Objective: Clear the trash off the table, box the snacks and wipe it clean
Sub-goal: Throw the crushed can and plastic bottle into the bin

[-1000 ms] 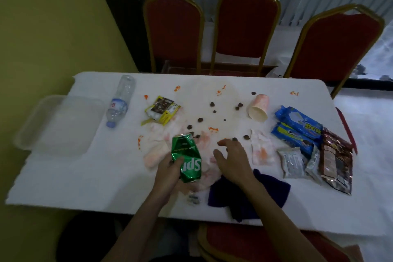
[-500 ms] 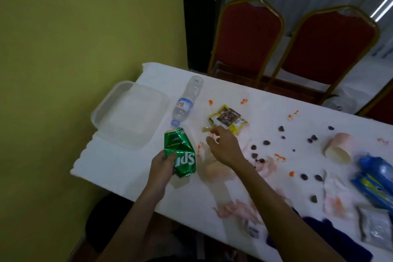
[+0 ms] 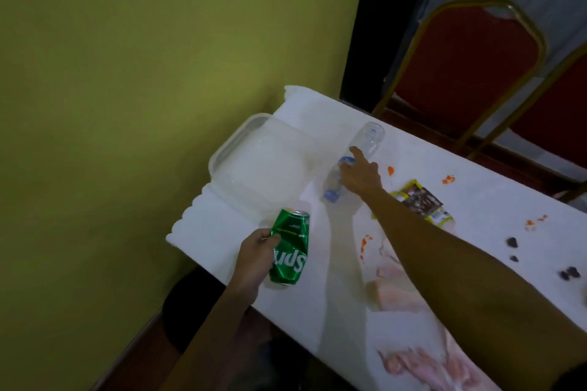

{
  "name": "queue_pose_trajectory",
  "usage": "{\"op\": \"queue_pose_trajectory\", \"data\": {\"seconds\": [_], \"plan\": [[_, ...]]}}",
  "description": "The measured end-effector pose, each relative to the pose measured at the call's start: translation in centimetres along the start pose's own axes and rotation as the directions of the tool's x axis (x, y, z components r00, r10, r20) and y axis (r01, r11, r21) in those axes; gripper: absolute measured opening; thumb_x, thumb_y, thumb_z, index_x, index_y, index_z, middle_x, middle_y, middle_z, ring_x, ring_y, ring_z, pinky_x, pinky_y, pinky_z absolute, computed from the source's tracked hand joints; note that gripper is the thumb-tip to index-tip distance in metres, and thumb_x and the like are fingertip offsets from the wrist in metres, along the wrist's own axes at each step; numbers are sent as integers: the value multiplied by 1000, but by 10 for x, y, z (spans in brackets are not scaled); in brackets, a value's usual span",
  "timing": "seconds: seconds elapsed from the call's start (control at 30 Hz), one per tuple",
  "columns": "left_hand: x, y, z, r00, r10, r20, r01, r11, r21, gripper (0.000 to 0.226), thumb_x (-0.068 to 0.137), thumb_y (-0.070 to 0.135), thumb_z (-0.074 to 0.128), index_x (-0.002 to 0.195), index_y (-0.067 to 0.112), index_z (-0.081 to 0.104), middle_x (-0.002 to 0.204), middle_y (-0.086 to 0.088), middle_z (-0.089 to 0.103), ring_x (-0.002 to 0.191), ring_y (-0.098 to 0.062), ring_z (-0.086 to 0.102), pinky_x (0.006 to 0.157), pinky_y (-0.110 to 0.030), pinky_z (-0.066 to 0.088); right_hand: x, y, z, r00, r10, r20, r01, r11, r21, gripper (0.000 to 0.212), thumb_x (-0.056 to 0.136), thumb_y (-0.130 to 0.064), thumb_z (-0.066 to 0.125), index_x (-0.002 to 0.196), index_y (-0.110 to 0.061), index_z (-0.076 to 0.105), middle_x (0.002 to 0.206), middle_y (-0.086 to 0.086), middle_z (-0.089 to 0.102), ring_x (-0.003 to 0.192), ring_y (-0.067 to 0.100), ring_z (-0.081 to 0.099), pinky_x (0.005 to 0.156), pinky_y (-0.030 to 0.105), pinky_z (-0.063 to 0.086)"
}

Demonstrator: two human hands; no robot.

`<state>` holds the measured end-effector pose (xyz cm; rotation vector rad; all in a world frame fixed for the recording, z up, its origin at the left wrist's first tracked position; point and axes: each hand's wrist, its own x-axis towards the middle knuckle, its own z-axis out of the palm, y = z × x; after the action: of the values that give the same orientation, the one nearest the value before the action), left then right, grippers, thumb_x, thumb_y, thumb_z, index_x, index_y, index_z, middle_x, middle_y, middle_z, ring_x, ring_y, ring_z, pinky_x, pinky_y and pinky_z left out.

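A crushed green soda can is held in my left hand, just above the near left corner of the white table. An empty clear plastic bottle with a blue cap lies on its side farther back. My right hand reaches across and rests on the bottle's middle, index finger stretched along it. A clear plastic box sits at the table's left end, next to the can. A torn yellow snack wrapper lies right of my right forearm.
Stained pinkish tissues lie under my right arm. Orange sauce spots and dark crumbs mark the tabletop. Red chairs stand behind the table. A yellow-green wall closes the left side. A dark round shape sits below the table corner.
My view has swung left. The left hand carried the can toward the table's left corner. The right hand moved from the yellow wrapper onto the bottle.
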<state>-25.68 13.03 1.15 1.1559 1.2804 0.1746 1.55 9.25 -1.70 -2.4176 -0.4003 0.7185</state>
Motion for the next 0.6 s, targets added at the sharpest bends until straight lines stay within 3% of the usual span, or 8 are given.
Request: {"op": "queue_pose_trajectory", "data": {"seconds": [0.1, 0.17, 0.27, 0.4, 0.5, 0.6], "plan": [[0, -5, -3, 999, -25, -36, 24, 999, -29, 11, 94, 11, 58, 92, 11, 68, 89, -14, 73, 81, -26, 69, 75, -38, 57, 9, -1, 10, 999, -24, 25, 24, 1000, -3, 42, 98, -43, 44, 140, -41, 40, 138, 25, 38, 115, 45, 49, 102, 48, 45], [-3, -9, -6, 997, -36, -66, 33, 999, -43, 11, 95, 9, 58, 90, 8, 67, 84, -13, 71, 75, -23, 67, 69, -31, 55, 11, 0, 13, 999, -34, 35, 33, 999, 18, 38, 98, -39, 47, 136, -36, 44, 136, 25, 40, 110, 43, 50, 95, 42, 45], [-10, -16, -12, 992, -57, -108, 53, 998, -43, 14, 95, 7, 58, 84, 9, 66, 80, -14, 70, 73, -26, 66, 70, -33, 54, 7, 10, 9, 997, -47, 67, 41, 995, 87, 37, 95, -38, 54, 130, -33, 45, 132, 22, 46, 106, 35, 51, 83, 35, 42], [-21, -23, -16, 984, -90, -152, 78, 994, -81, 13, 96, 7, 56, 86, 5, 65, 82, -16, 69, 70, -24, 65, 62, -28, 50, -13, 25, -7, 999, -13, 47, -1, 961, 277, 29, 86, -40, 64, 112, -40, 52, 119, 17, 59, 97, 30, 60, 76, 38, 56], [-41, -28, -19, 975, -117, -189, 85, 982, -166, 14, 96, 8, 57, 87, 3, 66, 84, -19, 71, 69, -23, 68, 61, -28, 52, -46, 24, -22, 994, -100, -40, 108, 903, 416, 31, 87, -33, 66, 115, -37, 54, 108, 2, 63, 98, 25, 62, 77, 38, 55], [-65, -33, -20, 968, -155, -198, 98, 958, -270, 16, 98, 4, 54, 84, 0, 62, 75, -17, 67, 50, -12, 67, 44, -20, 50, -96, 19, -39, 978, -205, -32, 187, 808, 559, 38, 88, -26, 69, 121, -39, 55, 112, 1, 65, 102, 23, 66, 80, 38, 57]]}}
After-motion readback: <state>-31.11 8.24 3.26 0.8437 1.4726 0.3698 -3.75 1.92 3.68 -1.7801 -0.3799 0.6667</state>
